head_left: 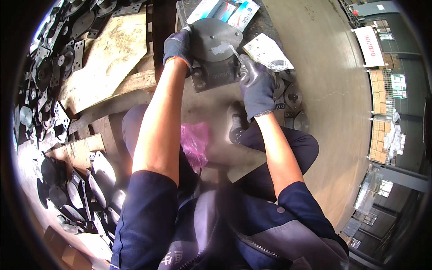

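A dark metal part with a round disc (210,35) on a rectangular base (218,75) is in front of me at the top middle. My left hand (178,46), in a dark knit glove, is closed on the disc's left edge. A pale grey patch of paste (219,49) lies on the disc's lower face. My right hand (257,85), in a coated glove, pinches a thin pale spatula-like tool (235,52); its tip is by the disc's right edge, close to the patch. To the right of the disc lies a white sheet (265,48) with grey smears.
Blue-and-white boxes (243,14) lie behind the disc. Several similar metal parts (58,67) crowd the left side, beside a cardboard sheet (112,56); more parts (292,96) stand right of my right hand. A pink plastic bag (194,144) hangs near my knees.
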The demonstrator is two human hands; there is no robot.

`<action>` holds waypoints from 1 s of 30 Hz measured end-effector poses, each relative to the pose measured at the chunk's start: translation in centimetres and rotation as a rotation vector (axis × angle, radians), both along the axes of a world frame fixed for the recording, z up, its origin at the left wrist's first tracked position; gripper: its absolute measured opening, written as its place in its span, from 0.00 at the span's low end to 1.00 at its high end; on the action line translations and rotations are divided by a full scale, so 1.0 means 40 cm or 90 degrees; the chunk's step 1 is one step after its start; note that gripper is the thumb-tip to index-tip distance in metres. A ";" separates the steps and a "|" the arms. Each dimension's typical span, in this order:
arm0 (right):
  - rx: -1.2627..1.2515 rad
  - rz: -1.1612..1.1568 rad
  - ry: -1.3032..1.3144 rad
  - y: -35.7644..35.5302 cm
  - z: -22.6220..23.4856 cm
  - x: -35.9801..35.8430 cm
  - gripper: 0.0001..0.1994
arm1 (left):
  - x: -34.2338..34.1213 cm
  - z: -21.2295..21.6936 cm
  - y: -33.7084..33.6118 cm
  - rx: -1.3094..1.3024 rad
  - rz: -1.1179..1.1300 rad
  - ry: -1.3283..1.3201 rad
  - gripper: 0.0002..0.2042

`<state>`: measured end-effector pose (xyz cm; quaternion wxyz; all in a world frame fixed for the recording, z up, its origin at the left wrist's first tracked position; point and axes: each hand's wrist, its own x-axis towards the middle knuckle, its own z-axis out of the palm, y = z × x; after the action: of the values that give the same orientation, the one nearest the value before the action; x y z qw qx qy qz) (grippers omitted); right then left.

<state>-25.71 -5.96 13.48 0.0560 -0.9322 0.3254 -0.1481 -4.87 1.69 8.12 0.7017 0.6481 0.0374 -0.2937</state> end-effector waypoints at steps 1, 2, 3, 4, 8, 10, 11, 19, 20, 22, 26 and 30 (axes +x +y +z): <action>0.007 0.005 0.000 0.002 -0.001 0.000 0.17 | 0.003 -0.005 -0.001 -0.008 0.002 0.003 0.21; 0.002 0.001 0.012 0.007 0.000 0.002 0.17 | 0.006 -0.011 -0.002 -0.016 0.005 0.006 0.21; -0.004 -0.004 0.027 0.012 -0.001 0.003 0.17 | 0.004 -0.012 -0.003 -0.024 0.006 0.011 0.21; -0.009 -0.010 0.042 0.017 -0.001 0.003 0.17 | 0.005 -0.012 -0.001 -0.003 -0.001 -0.001 0.21; -0.003 -0.011 0.060 0.024 -0.013 -0.006 0.19 | -0.025 0.053 0.010 0.015 -0.002 0.012 0.21; -0.007 -0.009 0.077 0.032 -0.011 -0.005 0.20 | -0.032 0.069 0.017 0.012 0.003 0.026 0.20; 0.001 0.000 0.072 0.035 -0.012 -0.006 0.20 | -0.029 0.064 0.015 0.022 -0.001 0.022 0.20; -0.014 0.079 0.022 0.065 -0.025 -0.002 0.22 | -0.014 0.052 0.013 0.082 -0.036 -0.026 0.21; -0.006 0.081 -0.039 0.061 -0.032 0.000 0.20 | -0.018 0.056 0.014 0.077 -0.040 -0.024 0.21; 0.010 0.056 -0.095 0.061 -0.029 -0.001 0.19 | -0.018 0.057 0.017 0.069 -0.033 -0.015 0.22; 0.009 -0.007 -0.060 0.051 -0.025 0.000 0.18 | -0.021 0.060 0.017 0.076 -0.021 0.000 0.23; 0.006 0.017 -0.040 0.076 -0.018 0.000 0.18 | -0.016 0.054 0.017 0.092 -0.022 -0.019 0.23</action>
<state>-25.73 -2.92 12.76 0.0726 -0.9312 0.3116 -0.1749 -5.50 2.37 10.29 0.6485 0.7019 0.0367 -0.2923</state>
